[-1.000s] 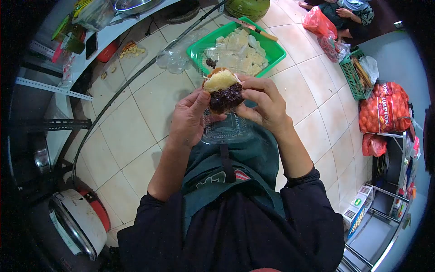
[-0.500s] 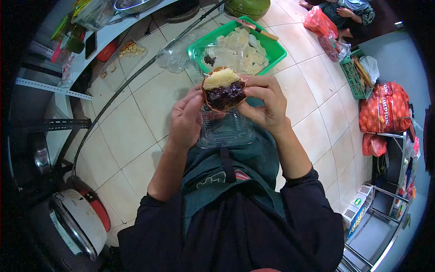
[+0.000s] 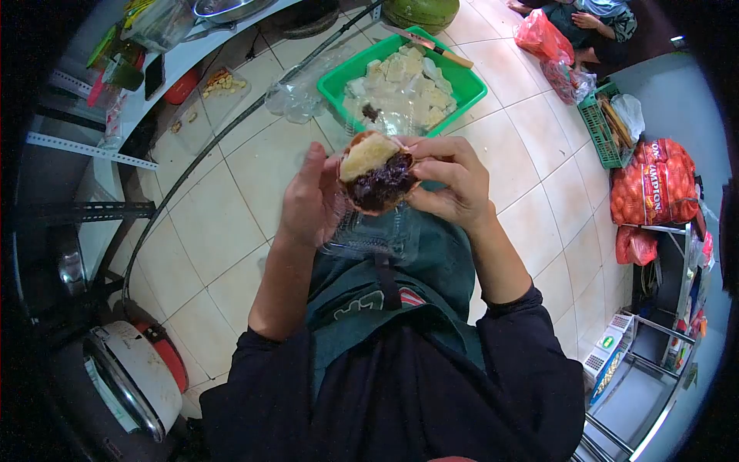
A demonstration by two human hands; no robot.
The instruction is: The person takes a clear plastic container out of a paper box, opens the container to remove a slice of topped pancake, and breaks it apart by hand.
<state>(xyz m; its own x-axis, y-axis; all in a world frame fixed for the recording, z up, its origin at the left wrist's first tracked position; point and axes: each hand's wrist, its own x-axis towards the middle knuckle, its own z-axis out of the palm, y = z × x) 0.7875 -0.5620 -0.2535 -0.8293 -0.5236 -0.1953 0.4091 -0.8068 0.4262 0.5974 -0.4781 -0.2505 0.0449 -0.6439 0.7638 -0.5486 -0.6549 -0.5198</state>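
Note:
A round pastry (image 3: 375,175) with a pale yellow, cheese-like part and a dark, chocolate-like filling is tilted over my lap. My right hand (image 3: 453,181) pinches its right edge between thumb and fingers. My left hand (image 3: 308,202) is cupped at the left, its thumb raised off the pastry; its other fingers are partly hidden behind the pastry and a clear plastic clamshell box (image 3: 377,240), which it appears to support. The box lies unfolded beneath the pastry, its transparent lid reaching forward with a dark smudge on it.
Ahead is a green tray (image 3: 476,98) of pale chunks, with a knife (image 3: 439,51) across its rim. A watermelon (image 3: 419,14), a plastic bag (image 3: 296,96) and a dark hose (image 3: 185,173) are nearby. An onion sack (image 3: 654,185) stands right; another person sits far right.
The pastry has tilted and moved slightly toward me. My left thumb has come off its edge, and the clear box has shifted and turned beneath it. My right hand keeps its pinch.

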